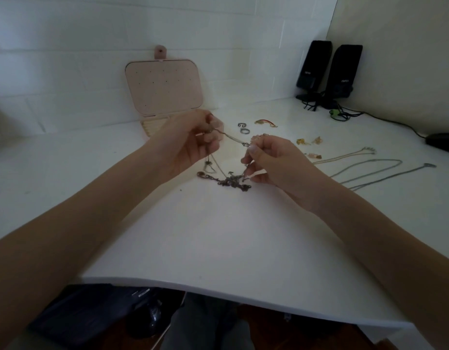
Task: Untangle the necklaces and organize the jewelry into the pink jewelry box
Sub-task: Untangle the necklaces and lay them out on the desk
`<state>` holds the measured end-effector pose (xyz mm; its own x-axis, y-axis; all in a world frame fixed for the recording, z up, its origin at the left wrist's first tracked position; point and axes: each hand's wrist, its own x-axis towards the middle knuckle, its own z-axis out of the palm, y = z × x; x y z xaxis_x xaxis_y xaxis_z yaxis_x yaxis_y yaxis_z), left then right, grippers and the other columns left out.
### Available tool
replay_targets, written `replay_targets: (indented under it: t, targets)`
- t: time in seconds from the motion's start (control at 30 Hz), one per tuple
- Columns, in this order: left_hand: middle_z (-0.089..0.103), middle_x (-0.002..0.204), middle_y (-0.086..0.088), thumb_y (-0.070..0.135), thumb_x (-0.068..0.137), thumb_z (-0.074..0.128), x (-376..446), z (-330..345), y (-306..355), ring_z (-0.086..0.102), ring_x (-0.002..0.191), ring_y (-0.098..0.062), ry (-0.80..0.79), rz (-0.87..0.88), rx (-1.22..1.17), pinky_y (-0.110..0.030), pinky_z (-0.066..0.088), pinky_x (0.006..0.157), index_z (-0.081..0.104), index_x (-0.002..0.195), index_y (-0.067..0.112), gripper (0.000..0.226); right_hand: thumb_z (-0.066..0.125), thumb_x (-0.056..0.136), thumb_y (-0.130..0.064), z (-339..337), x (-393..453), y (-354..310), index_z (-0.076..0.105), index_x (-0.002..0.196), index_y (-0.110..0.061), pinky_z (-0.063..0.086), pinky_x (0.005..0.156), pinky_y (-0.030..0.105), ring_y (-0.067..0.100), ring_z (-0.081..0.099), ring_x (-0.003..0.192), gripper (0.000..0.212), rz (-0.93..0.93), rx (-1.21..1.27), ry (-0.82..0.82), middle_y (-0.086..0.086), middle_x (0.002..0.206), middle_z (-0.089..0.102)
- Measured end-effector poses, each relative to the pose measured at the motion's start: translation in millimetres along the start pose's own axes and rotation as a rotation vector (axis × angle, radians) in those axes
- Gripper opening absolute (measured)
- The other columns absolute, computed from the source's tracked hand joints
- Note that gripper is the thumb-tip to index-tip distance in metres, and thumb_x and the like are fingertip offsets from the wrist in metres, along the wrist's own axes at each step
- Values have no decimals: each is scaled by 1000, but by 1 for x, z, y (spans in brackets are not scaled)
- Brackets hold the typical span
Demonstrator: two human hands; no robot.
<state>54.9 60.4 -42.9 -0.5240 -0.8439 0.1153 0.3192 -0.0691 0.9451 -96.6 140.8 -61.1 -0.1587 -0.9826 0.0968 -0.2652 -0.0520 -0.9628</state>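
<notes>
Hands (228, 152) above tangled necklaces (231, 181)

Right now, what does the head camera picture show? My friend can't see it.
Two hands, left hand and right hand, pinch a tangled necklace clump above a white table. An open pink jewelry box stands behind; untangled chains lie right.

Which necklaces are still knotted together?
The dark tangled chains between both hands, left hand and right hand; the necklaces on the right lie separately.
</notes>
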Motion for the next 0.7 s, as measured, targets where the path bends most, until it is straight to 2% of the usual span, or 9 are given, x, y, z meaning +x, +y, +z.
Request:
replay_targets:
  t: [0.1, 0.17, 0.27, 0.4, 0.53, 0.57, 0.63, 0.7]
  targets:
    - [53, 50, 8, -10, 85, 31, 0, -4, 2, 35, 40, -5, 33, -9, 79, -15, 26, 36, 47, 70, 11, 31, 46, 99, -16, -5, 0, -3, 55, 88, -11, 50, 64, 20, 6, 58, 66, 15, 16, 160, 17, -2, 82, 63]
    - [51, 52, 8, -10, 83, 35, 1, -6, -1, 35, 40, -6, 49, -20, 164, -15, 23, 35, 51, 70, 12, 30, 46, 99, -16, -7, 0, -5, 55, 88, -11, 49, 63, 20, 7, 56, 66, 15, 45, 272, 2, -3, 79, 63]
    - [47, 53, 8, -8, 82, 40, 1, -8, -2, 33, 44, -7, 46, -29, 267, -16, 21, 36, 56, 73, 13, 27, 49, 96, -15, -10, 0, -7, 55, 88, -11, 43, 60, 21, 9, 46, 58, 11, 99, 408, -37, -3, 64, 52]
    - [47, 49, 13, -1, 86, 54, -3, -8, -2, 34, 44, -5, 22, 37, 466, -16, 23, 39, 60, 76, 16, 20, 55, 91, -17, -14, 0, -8, 60, 83, -12, 37, 52, 21, 9, 37, 50, 11, 61, 316, 7, -5, 52, 43]
    - [42, 55, 5, 13, 84, 66, -4, -9, -6, 36, 44, -3, 66, 157, 693, -17, 28, 41, 65, 77, 19, 9, 58, 88, -17, -15, -2, -9, 63, 82, -11, 29, 44, 19, 11, 28, 45, 10, -3, 173, 109, -4, 43, 34]
    - [41, 52, 8, 15, 83, 68, -5, -8, -5, 34, 43, -2, 55, 180, 706, -15, 27, 40, 67, 80, 15, 3, 58, 88, -17, -16, -2, -9, 63, 80, -12, 26, 45, 20, 11, 26, 43, 11, -11, 171, 130, -4, 41, 33]
    - [43, 43, 14, 13, 83, 68, -8, -5, -4, 31, 38, -1, 11, 231, 709, -8, 26, 41, 69, 89, 1, 14, 59, 87, -17, -17, -2, -10, 62, 74, -13, 23, 47, 25, 12, 25, 41, 14, -37, 164, 166, -3, 39, 33]
    - [45, 40, 18, 12, 83, 67, -10, -3, -1, 33, 35, -1, 6, 264, 710, -5, 25, 41, 69, 92, -3, 17, 60, 86, -15, -17, -2, -10, 61, 72, -11, 24, 45, 24, 11, 29, 36, 14, -70, 123, 213, 0, 40, 38]
